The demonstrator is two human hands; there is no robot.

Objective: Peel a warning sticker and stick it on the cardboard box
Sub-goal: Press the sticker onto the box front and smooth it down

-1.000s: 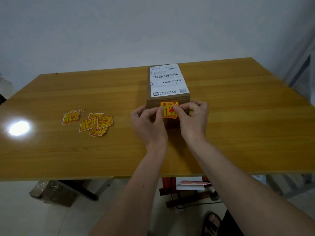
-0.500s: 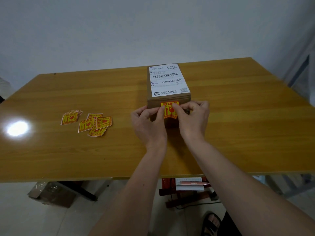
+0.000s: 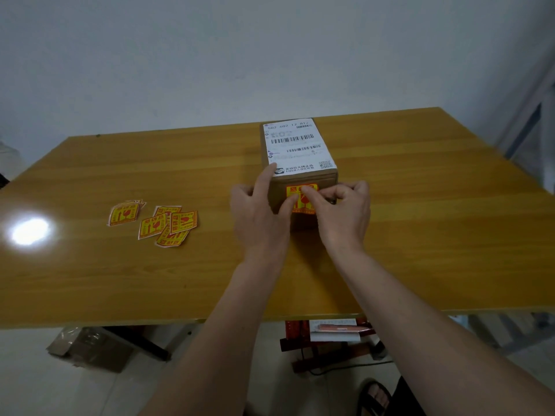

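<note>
The sticker (image 3: 301,199) is on the near side face of the box (image 3: 300,175), which stands at the middle of the table (image 3: 420,235), so the step in hand looks like pressing it flat. The peeling seems done.

The right hand (image 3: 345,211) reaches in from the right with its fingers curled, and one fingertip lies on the upper part of the sticker, pressing it to the cardboard. It grasps nothing that shows. The left hand (image 3: 258,214) steadies the box. Its index finger runs up the left near corner to the top edge by the white label (image 3: 295,148), and its thumb seems to rest at the sticker's left edge, though the thumb is partly hidden. Its fingers are fairly straight, pressing and not gripping.

Next, I judge, the fingertip needs a firm rub across the sticker out to each corner while the left hand keeps the box from sliding.

Spare stickers (image 3: 156,222) lie loose on the table well to the left.
</note>
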